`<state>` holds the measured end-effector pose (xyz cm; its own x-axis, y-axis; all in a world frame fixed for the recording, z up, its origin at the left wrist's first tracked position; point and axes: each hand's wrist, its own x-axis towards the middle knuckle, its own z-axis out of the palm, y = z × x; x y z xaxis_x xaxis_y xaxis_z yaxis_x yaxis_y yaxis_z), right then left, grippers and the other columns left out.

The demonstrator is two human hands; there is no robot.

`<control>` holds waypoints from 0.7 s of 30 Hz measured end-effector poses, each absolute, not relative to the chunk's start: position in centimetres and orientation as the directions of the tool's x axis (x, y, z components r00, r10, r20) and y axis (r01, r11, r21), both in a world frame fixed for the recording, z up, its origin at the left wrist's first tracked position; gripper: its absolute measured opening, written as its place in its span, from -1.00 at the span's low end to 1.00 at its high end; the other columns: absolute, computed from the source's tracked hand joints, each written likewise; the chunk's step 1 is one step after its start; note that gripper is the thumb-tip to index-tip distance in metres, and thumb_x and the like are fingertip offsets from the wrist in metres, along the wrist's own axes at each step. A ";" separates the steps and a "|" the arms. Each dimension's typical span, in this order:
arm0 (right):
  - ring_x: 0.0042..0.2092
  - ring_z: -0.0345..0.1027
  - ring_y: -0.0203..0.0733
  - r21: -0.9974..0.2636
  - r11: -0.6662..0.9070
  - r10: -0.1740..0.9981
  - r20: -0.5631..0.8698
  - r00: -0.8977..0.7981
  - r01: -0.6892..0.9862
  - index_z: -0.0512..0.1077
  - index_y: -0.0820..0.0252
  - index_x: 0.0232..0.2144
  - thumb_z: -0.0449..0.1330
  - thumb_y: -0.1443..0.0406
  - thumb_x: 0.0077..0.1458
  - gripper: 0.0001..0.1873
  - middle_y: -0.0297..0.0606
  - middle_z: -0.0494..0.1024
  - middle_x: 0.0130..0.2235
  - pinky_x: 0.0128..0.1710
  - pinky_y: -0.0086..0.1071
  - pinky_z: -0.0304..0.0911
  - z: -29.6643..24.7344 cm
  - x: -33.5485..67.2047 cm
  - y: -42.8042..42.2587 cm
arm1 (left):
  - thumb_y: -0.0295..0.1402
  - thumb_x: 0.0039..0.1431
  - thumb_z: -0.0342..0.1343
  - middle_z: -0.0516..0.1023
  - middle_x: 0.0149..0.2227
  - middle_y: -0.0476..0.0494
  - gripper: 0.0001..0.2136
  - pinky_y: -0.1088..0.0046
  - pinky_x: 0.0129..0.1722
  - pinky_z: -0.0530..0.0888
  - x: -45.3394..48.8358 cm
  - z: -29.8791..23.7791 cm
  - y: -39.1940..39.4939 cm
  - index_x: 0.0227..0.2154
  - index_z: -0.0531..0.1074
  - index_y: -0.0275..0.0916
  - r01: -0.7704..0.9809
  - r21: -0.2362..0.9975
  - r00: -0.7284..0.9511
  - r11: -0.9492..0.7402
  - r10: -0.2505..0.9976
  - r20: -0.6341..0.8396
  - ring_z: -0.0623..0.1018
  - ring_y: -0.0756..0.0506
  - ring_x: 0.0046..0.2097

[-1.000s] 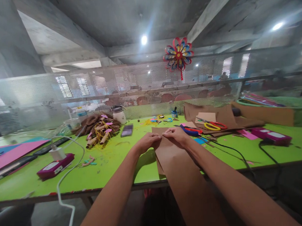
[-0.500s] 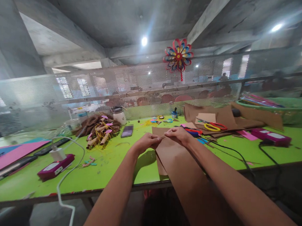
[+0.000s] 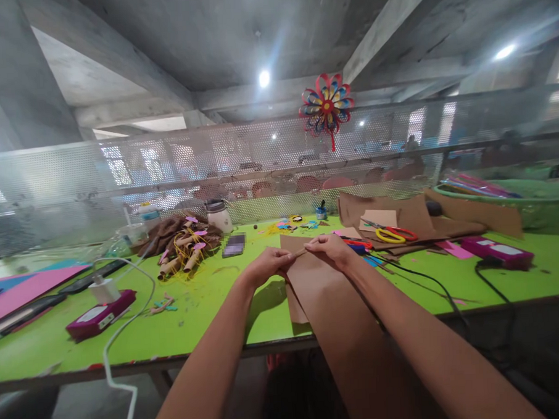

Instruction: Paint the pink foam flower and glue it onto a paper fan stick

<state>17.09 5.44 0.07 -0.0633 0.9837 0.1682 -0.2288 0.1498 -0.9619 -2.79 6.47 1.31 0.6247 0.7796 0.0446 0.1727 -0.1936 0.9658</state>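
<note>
A long strip of brown paper (image 3: 327, 294) runs from my lap up onto the green table (image 3: 204, 299). My left hand (image 3: 268, 265) and my right hand (image 3: 327, 249) meet at the strip's far end, fingers pinched, holding a thin rolled edge of the paper between them. Another brown sheet (image 3: 292, 241) lies flat on the table just beyond my fingers.
Left: a magenta box with a white charger and cable (image 3: 101, 304), pink and blue sheets (image 3: 28, 288), a heap of brown paper rolls (image 3: 183, 244). Right: yellow and red scissors (image 3: 394, 233), brown sheets, another magenta box (image 3: 497, 252), black cables. A perforated screen backs the table.
My hands stay pinched on the paper's end, shifting only slightly; a thin rolled edge now shows between them. The view has tilted a little.
</note>
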 end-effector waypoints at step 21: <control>-0.61 0.08 -0.43 -0.972 0.230 0.960 0.219 -0.174 0.045 0.46 0.32 -0.67 0.32 0.27 -0.35 -0.82 -0.36 0.35 -0.67 -0.56 -0.44 -0.05 0.3 16.7 4.1 | -0.09 0.01 0.11 0.27 -0.65 0.07 -0.66 0.55 -0.56 0.14 -1.4 1.3 5.8 -0.54 0.36 -0.33 0.254 0.867 0.663 -0.428 0.730 0.166 0.25 0.09 -0.58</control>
<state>16.73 4.13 0.28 -0.1745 0.9599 0.2193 0.0447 0.2302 -0.9721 -1.39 5.80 1.32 0.6627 0.7302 0.1659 0.2542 -0.4278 0.8674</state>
